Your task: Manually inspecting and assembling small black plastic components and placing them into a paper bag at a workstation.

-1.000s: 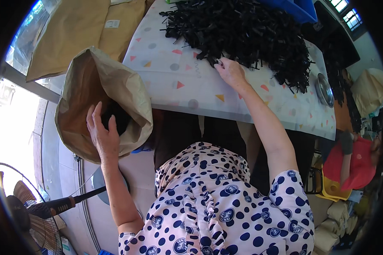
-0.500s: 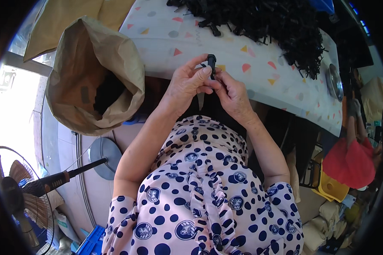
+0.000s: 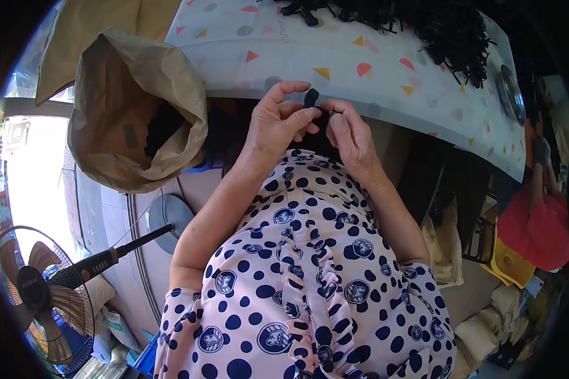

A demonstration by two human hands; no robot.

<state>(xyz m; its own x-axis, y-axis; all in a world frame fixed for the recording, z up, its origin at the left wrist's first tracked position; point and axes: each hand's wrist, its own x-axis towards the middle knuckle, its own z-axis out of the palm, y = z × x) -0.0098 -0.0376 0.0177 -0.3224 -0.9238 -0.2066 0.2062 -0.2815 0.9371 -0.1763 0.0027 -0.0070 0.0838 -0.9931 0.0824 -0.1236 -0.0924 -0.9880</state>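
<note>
Just off the table's near edge, my left hand pinches a small black plastic piece between thumb and fingers, its forefinger stretched out above it. Close beside it, my right hand is closed in a pinch, thumb against forefinger. A small dark bit seems to show at its fingertips, too small to name. On the far right part of the table lies a large heap of similar black pieces. The patterned white tablecloth covers the table.
Left of my hands stands an open brown paper bag with black contents. A fan stands at the lower left. A round metal dish sits at the table's right edge. Beyond it is another person in a red top, near a yellow chair.
My right hand has drawn slightly away to the right from the left one. The black piece has tilted in my left fingers. The whole view has shifted a little.
</note>
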